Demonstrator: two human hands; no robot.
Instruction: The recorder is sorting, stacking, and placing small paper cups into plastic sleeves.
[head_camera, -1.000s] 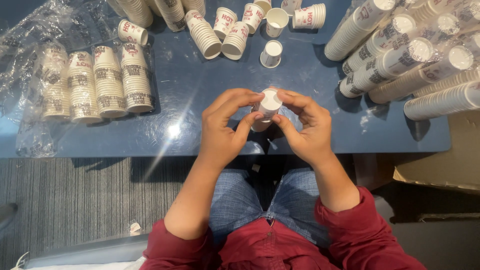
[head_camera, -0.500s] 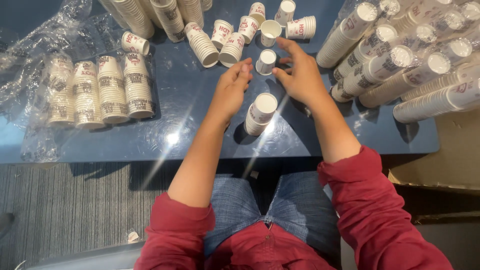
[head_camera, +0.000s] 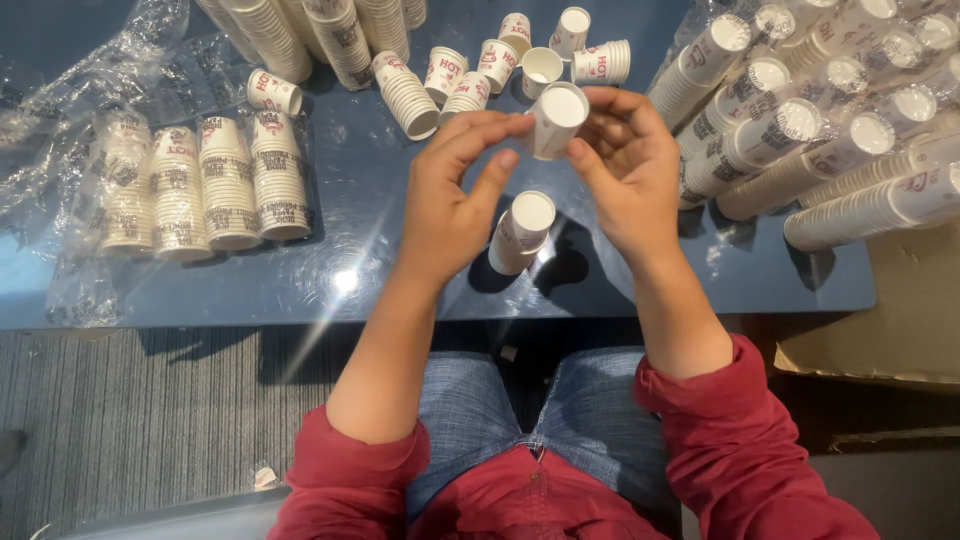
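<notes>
I see my left hand (head_camera: 455, 205) and right hand (head_camera: 625, 165) pinched together on one paper cup (head_camera: 556, 118), its lower end hidden by fingers, above one short cup stack (head_camera: 520, 232) standing just below my hands on the blue table (head_camera: 350, 240).

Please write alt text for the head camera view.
Both hands, left hand and right hand, hold a small paper cup above a dark blue table. A short cup stack stands beneath; long cup stacks lie alongside.
</notes>
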